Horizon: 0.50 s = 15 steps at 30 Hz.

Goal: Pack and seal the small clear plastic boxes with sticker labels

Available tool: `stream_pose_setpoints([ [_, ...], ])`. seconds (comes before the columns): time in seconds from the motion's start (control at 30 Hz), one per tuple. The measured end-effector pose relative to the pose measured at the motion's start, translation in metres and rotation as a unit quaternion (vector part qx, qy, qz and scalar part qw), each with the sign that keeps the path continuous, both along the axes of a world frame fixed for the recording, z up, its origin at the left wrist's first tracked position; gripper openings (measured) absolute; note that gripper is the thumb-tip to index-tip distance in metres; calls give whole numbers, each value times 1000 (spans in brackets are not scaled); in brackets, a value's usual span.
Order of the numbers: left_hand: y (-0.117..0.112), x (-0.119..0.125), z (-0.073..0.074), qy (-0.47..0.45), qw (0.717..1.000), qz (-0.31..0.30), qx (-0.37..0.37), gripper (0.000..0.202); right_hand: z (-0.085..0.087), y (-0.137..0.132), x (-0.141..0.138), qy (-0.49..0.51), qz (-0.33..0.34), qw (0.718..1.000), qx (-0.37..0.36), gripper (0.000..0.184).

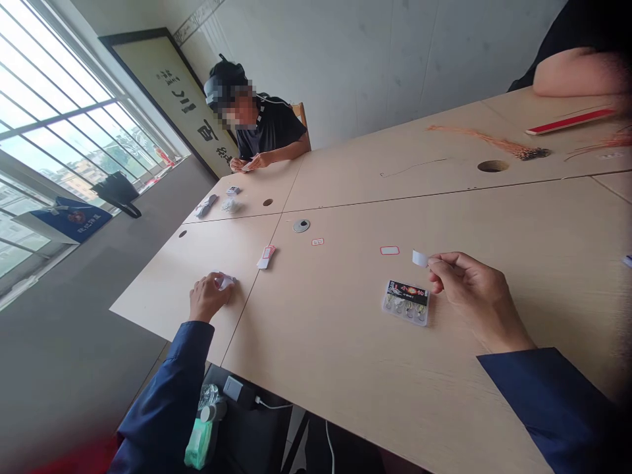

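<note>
My right hand (471, 293) pinches a small white paper slip (420, 258) between thumb and fingertips, above the table. Just below and left of it lies a clear plastic box of fishing hooks (405, 303) with a black printed label. My left hand (208, 297) rests at the table's left side, fingers curled round a crumpled, translucent plastic piece (226, 281), partly hidden. Right of that hand is a small stack of white cards with red edges (266, 257). Two red-bordered labels lie flat, a blank one (390, 251) and a smaller one (317, 241).
Across the table a person (269, 128) in a headset handles a small white item. Another person's arm (580, 71) rests at the far right, near orange strands (494, 141) and a red strip (570, 122). A grommet (301, 226) and an open hole (492, 166) mark the tabletop.
</note>
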State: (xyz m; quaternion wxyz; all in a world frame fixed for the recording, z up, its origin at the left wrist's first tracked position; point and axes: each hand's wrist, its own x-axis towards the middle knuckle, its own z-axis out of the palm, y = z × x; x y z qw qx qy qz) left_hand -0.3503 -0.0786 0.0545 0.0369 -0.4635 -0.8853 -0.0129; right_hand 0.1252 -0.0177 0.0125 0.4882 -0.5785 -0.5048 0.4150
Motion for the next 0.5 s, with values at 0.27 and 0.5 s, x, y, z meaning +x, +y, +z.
stream_pose_setpoints([
  [0.27, 2, 3, 1, -10, 1000, 12, 10, 41, 1, 0, 0, 0, 3, 1000, 1, 23],
  [0.5, 1, 5, 4, -10, 999, 14, 40, 44, -10, 4, 1, 13, -6, 1000, 0, 23],
])
